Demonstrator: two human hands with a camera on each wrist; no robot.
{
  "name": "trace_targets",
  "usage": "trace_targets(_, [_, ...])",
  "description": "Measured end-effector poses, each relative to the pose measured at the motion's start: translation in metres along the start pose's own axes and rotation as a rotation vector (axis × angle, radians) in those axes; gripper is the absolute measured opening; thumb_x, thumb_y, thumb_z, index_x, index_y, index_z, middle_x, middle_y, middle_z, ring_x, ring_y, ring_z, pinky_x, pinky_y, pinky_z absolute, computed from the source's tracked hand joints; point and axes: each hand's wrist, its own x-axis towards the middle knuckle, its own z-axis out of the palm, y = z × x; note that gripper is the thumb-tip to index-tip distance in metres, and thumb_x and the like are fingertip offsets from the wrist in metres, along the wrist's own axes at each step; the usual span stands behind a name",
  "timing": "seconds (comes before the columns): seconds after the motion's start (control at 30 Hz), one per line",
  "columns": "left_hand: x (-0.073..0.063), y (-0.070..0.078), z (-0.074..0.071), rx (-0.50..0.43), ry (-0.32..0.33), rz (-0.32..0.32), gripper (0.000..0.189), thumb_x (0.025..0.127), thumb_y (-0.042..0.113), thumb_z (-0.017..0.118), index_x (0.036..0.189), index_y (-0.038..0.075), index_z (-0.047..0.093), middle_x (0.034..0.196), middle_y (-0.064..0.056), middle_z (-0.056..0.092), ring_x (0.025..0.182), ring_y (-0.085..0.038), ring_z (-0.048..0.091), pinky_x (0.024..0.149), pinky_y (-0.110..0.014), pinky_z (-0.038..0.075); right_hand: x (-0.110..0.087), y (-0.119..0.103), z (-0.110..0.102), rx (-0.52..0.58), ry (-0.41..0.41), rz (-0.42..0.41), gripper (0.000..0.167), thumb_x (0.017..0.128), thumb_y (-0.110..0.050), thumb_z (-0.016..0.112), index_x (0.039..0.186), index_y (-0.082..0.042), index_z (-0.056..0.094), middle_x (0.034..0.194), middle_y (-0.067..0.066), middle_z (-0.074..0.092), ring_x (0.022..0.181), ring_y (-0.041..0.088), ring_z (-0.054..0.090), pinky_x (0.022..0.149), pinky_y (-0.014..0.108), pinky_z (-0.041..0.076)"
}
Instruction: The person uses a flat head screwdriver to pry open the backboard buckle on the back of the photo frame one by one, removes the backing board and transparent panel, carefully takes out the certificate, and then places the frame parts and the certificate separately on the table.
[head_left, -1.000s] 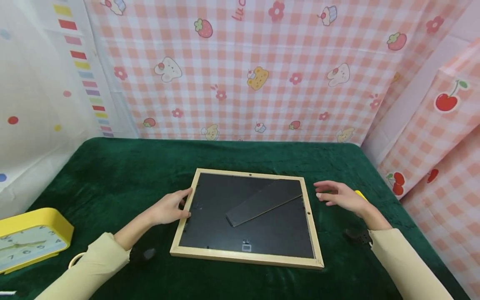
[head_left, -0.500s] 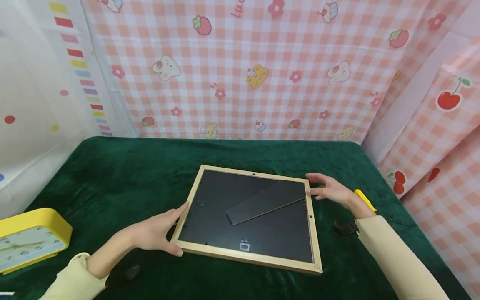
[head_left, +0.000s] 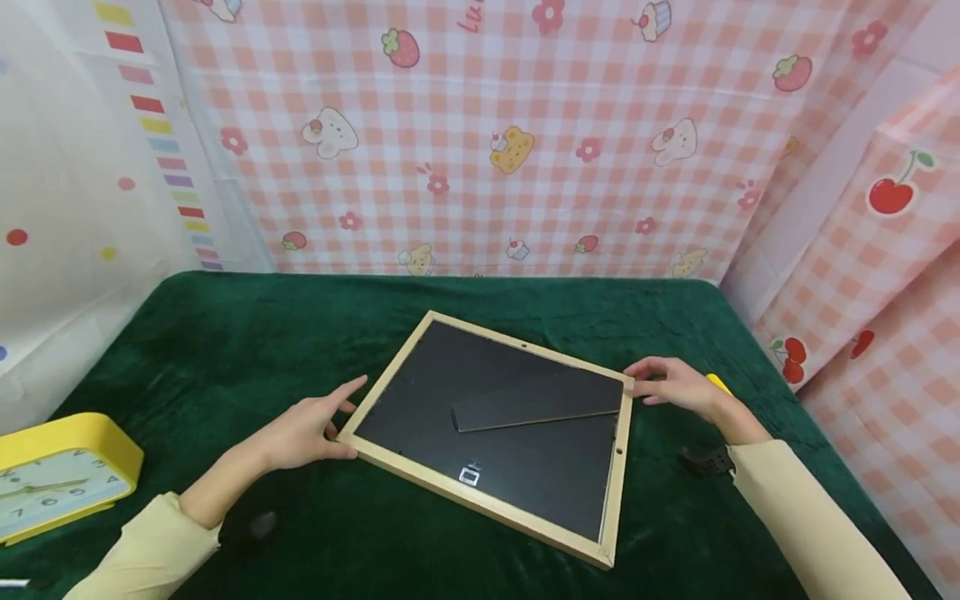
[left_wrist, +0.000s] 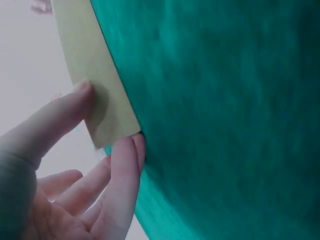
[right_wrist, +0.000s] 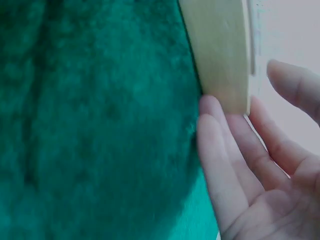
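A picture frame with a pale wooden border (head_left: pixel 480 502) lies face down at a slant on green cloth. Its black backing board (head_left: pixel 540 479) faces up and bears a narrow folded stand (head_left: pixel 525 412) and a small metal hanger (head_left: pixel 469 476). At the near left corner is my left hand (head_left: pixel 307 429); in the left wrist view its thumb (left_wrist: pixel 80 97) presses the border's side and fingertips touch the corner's end. My right hand (head_left: pixel 675 388) is at the far right corner. There its straight fingertips touch the wood, the thumb (right_wrist: pixel 292 82) standing apart in the right wrist view.
A yellow clock (head_left: pixel 120 450) stands at the left edge of the green cloth (head_left: pixel 262 333). Behind my right wrist a yellow object (head_left: pixel 717 383) is partly hidden. A pink checked curtain (head_left: pixel 480 192) hangs along the back, with more cloth at the sides.
The frame has turned clockwise on the cloth. My right hand has come from beside the frame onto its far right corner; my left hand has slid from the left side to the near left corner.
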Motion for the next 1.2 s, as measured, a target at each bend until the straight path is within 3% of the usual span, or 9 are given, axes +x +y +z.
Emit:
trace_targets(0.27, [0.022,-0.022,-0.009,-0.193,0.044,-0.063,0.076,0.078,0.008,0.067,0.137,-0.002,0.018,0.111,-0.028,0.046,0.062,-0.016,0.059,0.053,-0.028,0.049,-0.011,0.007,-0.005,0.07,-0.252,0.01,0.032,0.087,-0.012,0.054,0.112,0.007,0.049,0.095,0.014,0.058,0.085,0.028,0.057,0.075,0.039,0.047])
trace_targets(0.43, [0.036,-0.025,-0.006,-0.276,0.172,-0.111,0.066,0.08,-0.003,0.061,0.134,-0.005,0.024,0.115,-0.031,0.043,0.072,-0.023,0.062,0.06,-0.03,0.05,-0.014,0.008,0.003,0.133,-0.431,-0.006,0.028,0.087,-0.008,0.052,0.112,0.006,0.052,0.088,0.017,0.061,0.076,0.025,0.06,0.07,0.038,0.049])
trace_targets(0.6, [0.043,-0.018,0.003,-0.361,0.268,-0.17,0.07,0.083,0.001,0.059,0.138,-0.003,0.016,0.131,-0.03,0.027,0.086,-0.029,0.06,0.07,-0.033,0.049,-0.017,0.001,0.015,0.186,-0.546,0.002,0.037,0.087,-0.007,0.053,0.12,0.008,0.045,0.081,0.018,0.063,0.071,0.021,0.062,0.065,0.038,0.05])
trace_targets(0.73, [0.042,-0.009,0.007,-0.449,0.237,-0.152,0.079,0.084,0.006,0.06,0.14,0.0,0.005,0.139,-0.027,0.014,0.102,-0.034,0.052,0.077,-0.037,0.046,-0.018,-0.006,0.024,0.19,-0.556,0.013,0.047,0.085,-0.007,0.056,0.125,0.008,0.038,0.079,0.017,0.064,0.073,0.025,0.062,0.066,0.04,0.049])
trace_targets(0.83, [0.038,-0.002,0.01,-0.482,0.19,-0.143,0.085,0.082,0.01,0.063,0.14,0.001,0.002,0.139,-0.026,0.012,0.111,-0.037,0.044,0.079,-0.04,0.044,-0.015,-0.009,0.028,0.192,-0.518,-0.009,0.055,0.086,-0.007,0.056,0.133,0.004,0.029,0.087,0.018,0.063,0.08,0.03,0.061,0.069,0.041,0.048])
trace_targets(0.97, [0.025,0.011,0.023,-0.384,0.154,-0.135,0.092,0.076,0.022,0.07,0.141,0.002,0.008,0.138,-0.025,0.018,0.113,-0.039,0.041,0.078,-0.043,0.044,-0.008,-0.013,0.032,0.171,-0.446,-0.02,0.066,0.086,-0.011,0.058,0.14,-0.005,0.02,0.101,0.019,0.058,0.086,0.033,0.058,0.07,0.041,0.048])
trace_targets(1.07, [0.017,0.021,0.035,-0.305,0.164,-0.141,0.097,0.071,0.028,0.074,0.14,0.001,0.012,0.138,-0.025,0.019,0.111,-0.038,0.041,0.074,-0.041,0.045,-0.005,-0.017,0.034,0.137,-0.416,-0.017,0.071,0.084,-0.013,0.061,0.141,-0.011,0.019,0.105,0.017,0.055,0.083,0.034,0.057,0.069,0.042,0.048])
trace_targets(1.2, [0.015,0.028,0.043,-0.321,0.19,-0.157,0.098,0.07,0.025,0.075,0.14,-0.002,0.01,0.137,-0.026,0.019,0.108,-0.034,0.043,0.068,-0.034,0.047,-0.003,-0.021,0.035,0.109,-0.422,-0.021,0.074,0.083,-0.011,0.062,0.142,-0.015,0.017,0.105,0.017,0.053,0.076,0.032,0.058,0.067,0.042,0.048])
